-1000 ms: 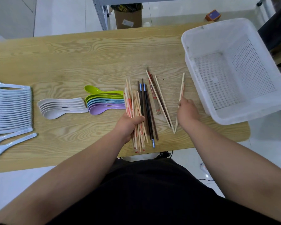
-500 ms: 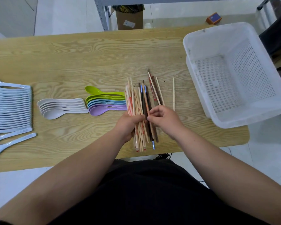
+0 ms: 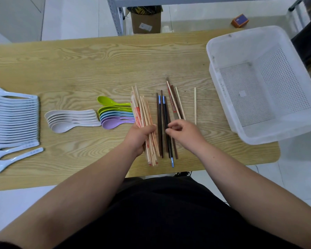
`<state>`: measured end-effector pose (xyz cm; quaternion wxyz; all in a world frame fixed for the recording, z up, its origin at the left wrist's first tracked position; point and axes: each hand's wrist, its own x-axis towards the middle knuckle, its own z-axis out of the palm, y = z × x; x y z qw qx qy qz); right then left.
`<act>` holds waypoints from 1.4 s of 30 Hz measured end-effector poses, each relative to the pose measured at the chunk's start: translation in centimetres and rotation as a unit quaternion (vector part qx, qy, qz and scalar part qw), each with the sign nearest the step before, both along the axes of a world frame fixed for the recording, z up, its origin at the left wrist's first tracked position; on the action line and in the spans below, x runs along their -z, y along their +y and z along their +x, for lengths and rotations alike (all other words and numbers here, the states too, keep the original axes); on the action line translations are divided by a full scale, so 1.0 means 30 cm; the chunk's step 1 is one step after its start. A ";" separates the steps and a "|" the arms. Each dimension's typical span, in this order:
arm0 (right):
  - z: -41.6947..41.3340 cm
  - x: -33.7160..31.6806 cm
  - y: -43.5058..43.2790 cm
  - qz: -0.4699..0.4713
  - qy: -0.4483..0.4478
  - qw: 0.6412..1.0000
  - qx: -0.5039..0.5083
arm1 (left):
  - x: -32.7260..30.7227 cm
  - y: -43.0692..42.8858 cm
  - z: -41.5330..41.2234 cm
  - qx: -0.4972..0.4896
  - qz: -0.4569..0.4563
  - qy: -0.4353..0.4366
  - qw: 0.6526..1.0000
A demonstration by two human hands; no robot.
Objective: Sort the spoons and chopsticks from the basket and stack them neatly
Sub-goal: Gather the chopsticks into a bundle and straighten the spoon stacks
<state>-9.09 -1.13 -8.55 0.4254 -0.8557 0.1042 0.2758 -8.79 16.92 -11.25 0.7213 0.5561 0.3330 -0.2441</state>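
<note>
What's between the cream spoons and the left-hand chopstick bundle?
Head view: the coloured spoons, nested green to purple, lie between the cream spoons and the bundle the left hand grips.

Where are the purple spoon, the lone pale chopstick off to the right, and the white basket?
purple spoon (image 3: 109, 124), head view, on its bowl.
lone pale chopstick (image 3: 195, 106), head view, midway along its shaft.
white basket (image 3: 221, 96), head view, on its left wall.

Bare forearms (image 3: 90, 191); black clothing (image 3: 160, 212) covers the lap.
</note>
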 end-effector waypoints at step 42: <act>0.010 -0.070 0.138 0.041 -0.009 0.995 -0.085 | -0.010 0.093 -0.016 -0.038 -0.063 -0.021 0.997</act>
